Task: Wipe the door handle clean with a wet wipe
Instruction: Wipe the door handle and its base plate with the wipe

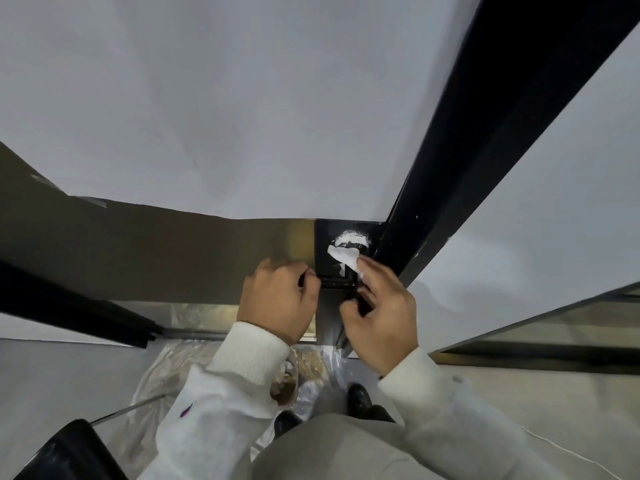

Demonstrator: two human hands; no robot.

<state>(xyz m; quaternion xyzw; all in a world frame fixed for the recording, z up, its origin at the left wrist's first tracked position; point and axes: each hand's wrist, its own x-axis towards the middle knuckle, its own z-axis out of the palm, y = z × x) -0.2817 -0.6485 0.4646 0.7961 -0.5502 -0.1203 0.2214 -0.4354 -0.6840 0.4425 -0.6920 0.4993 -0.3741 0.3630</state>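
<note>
Head view: left hand (277, 299) curling fingers round black door handle (337, 282) on dark lock plate; right hand (382, 306) pinching white wet wipe (344, 256) at fingertips, pressing it against plate just above handle, thumb resting near handle's end

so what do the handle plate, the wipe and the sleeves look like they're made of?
Door handle plate: glossy black, likely painted or coated metal; it reflects light. Wet wipe: thin white nonwoven or paper sheet, crumpled, held by the right hand. Sleeve cuff: off-white ribbed knit, probably cotton blend.
</note>
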